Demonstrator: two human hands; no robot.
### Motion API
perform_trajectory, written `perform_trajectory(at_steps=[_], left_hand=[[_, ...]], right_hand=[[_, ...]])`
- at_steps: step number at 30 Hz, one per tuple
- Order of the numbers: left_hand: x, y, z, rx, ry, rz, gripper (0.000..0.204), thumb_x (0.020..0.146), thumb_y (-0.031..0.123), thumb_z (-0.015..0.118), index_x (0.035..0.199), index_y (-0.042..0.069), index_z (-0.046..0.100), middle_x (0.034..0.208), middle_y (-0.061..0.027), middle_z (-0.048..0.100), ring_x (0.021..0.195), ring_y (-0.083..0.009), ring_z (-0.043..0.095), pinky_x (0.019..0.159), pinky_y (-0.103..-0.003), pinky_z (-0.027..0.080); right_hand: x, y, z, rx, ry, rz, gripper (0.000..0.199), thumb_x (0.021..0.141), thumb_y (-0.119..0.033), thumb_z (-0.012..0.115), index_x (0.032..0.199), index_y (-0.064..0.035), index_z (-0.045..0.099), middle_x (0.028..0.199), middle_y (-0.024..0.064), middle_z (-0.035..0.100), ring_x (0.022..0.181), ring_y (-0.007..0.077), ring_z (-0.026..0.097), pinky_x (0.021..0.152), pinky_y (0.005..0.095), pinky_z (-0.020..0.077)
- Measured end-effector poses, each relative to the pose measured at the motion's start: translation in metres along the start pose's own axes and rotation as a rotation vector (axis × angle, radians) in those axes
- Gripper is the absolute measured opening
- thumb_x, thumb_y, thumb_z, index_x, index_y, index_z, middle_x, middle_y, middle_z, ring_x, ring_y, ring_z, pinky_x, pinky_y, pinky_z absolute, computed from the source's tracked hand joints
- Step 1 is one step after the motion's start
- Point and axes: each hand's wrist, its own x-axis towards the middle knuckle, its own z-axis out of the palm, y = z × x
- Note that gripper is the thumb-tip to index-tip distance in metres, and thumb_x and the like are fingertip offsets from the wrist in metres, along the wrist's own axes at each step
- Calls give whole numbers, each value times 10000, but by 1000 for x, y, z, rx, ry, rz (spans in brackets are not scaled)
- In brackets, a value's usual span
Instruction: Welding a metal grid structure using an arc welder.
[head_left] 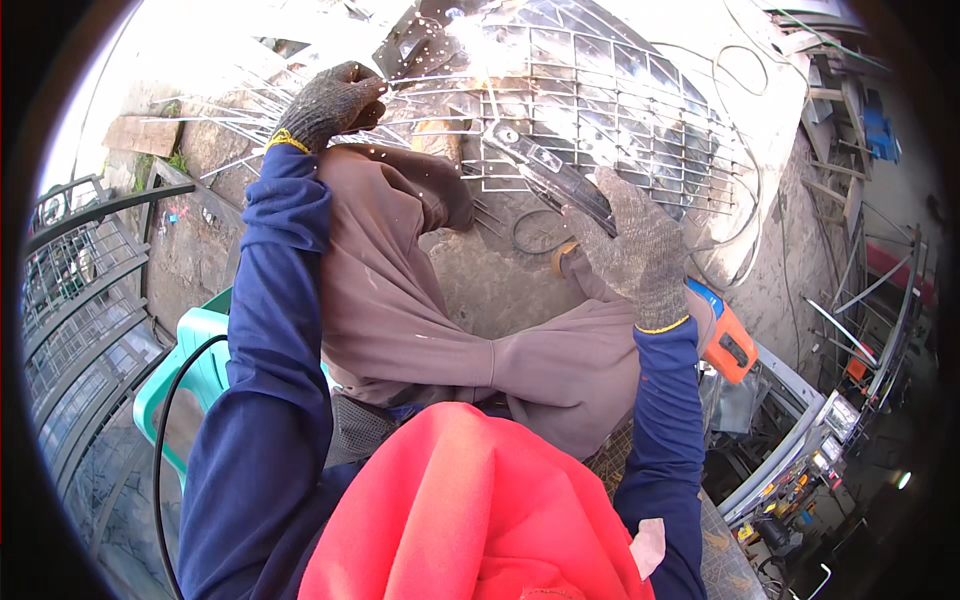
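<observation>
My right hand (635,240), in a grey knit glove with a yellow cuff edge, grips a dark welding electrode holder (550,170). A thin electrode (491,100) runs from its jaw to a bright arc at a grid of welded metal rods (625,110). Sparks fly around the arc, and glare washes out the joint there. My left hand (335,105), gloved the same way, is beside my knee at the grid's left side. Its fingers are curled; what they hold, if anything, is hidden.
Loose metal rods (235,115) and a wooden board (143,134) lie at the left. A green plastic chair (185,350) and metal grilles (85,290) stand nearby. Cable (755,220) loops across the ground at right. An orange-and-blue object (730,345) sits by my right forearm.
</observation>
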Motion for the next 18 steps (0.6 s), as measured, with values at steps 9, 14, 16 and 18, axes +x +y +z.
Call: perform_trajectory(at_steps=[9, 14, 16, 18], left_hand=[[-4, 6, -1, 134, 8, 13, 321, 918, 292, 669, 998, -16, 624, 777, -77, 651, 655, -127, 615, 613, -268, 548], [-4, 8, 0, 146, -5, 8, 330, 917, 303, 671, 1007, -12, 627, 775, -73, 649, 656, -130, 618, 618, -267, 553], [-4, 8, 1, 141, -6, 2, 329, 918, 301, 670, 1008, -12, 628, 775, -74, 649, 657, -130, 617, 617, -268, 552], [-3, 7, 0, 136, -4, -4, 327, 918, 299, 670, 1008, -13, 628, 775, -74, 648, 658, -130, 617, 617, -268, 552]], right_hand=[[2, -2, -1, -14, -36, 18, 435, 826, -351, 733, 1160, -98, 619, 925, 110, 707, 815, 289, 696, 691, 389, 554], [3, -1, 0, -47, -58, 5, 422, 827, -348, 726, 1152, -98, 622, 914, 115, 702, 804, 298, 690, 680, 397, 551], [3, -1, 0, -37, -65, 11, 423, 829, -351, 723, 1151, -97, 622, 918, 119, 701, 805, 301, 690, 682, 400, 551], [3, -1, 0, -26, -71, 16, 423, 831, -354, 720, 1151, -96, 621, 922, 122, 700, 807, 303, 690, 683, 402, 551]])
